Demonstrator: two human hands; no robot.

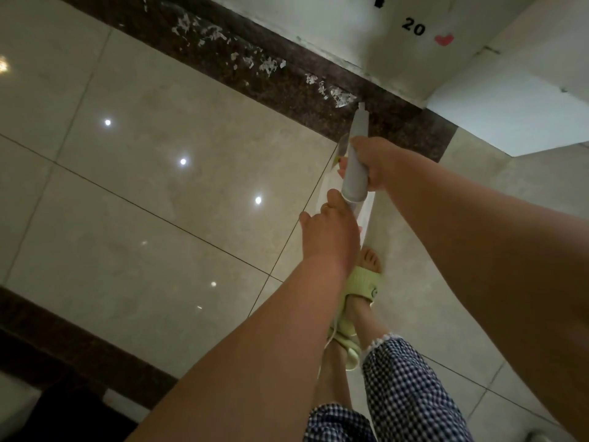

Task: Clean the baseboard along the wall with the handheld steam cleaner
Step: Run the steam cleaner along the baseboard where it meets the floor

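Steam cleaner (354,173) angled down, nozzle at the dark baseboard (223,55) beside white residue (338,95); right hand (371,162) wraps its barrel to aim, left hand (328,231) apparently grips the rear end, steadying.

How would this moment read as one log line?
right hand: grips steam cleaner | left hand: steadies rear | nozzle: at baseboard residue

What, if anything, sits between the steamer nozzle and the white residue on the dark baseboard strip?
Nothing visible. The steam cleaner, held by the right hand with the left hand behind it, has its nozzle tip right beside the nearest white residue on the baseboard. No object lies between them.
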